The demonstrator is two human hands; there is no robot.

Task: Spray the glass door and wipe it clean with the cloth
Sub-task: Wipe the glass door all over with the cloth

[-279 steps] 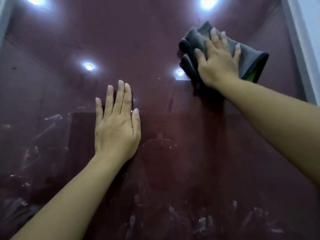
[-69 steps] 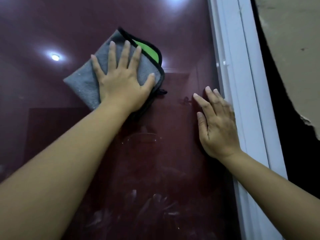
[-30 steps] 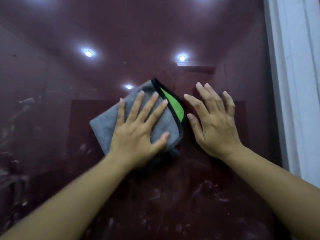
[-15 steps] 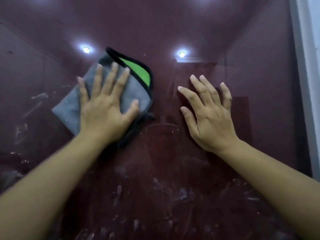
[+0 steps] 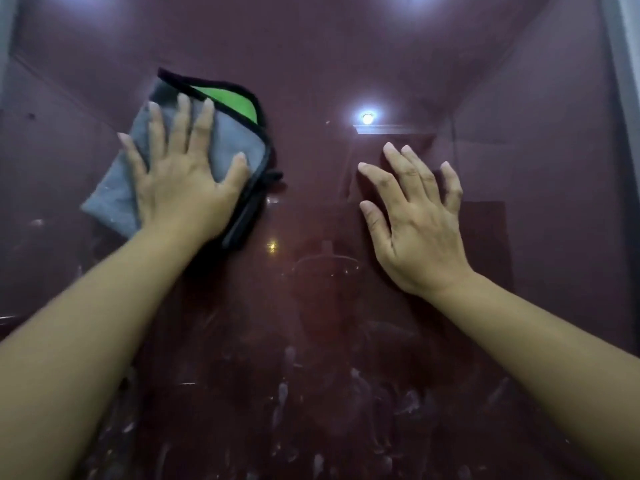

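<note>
The dark reddish glass door [image 5: 346, 64] fills the view. A folded grey cloth [image 5: 237, 142] with a black edge and a green inner face lies flat on the glass at the upper left. My left hand [image 5: 183, 192] presses on it with fingers spread. My right hand [image 5: 419, 233] rests flat on the bare glass to the right, fingers apart and holding nothing, about a hand's width from the cloth. No spray bottle is in view.
Pale smears and streaks [image 5: 346, 393] cover the lower part of the glass. A white door frame [image 5: 628, 46] runs down the right edge. A ceiling lamp's reflection [image 5: 367, 116] shines between my hands.
Over the last second my left hand has slid the cloth left and up, away from my right hand. My right hand has stayed in about the same place on the glass.
</note>
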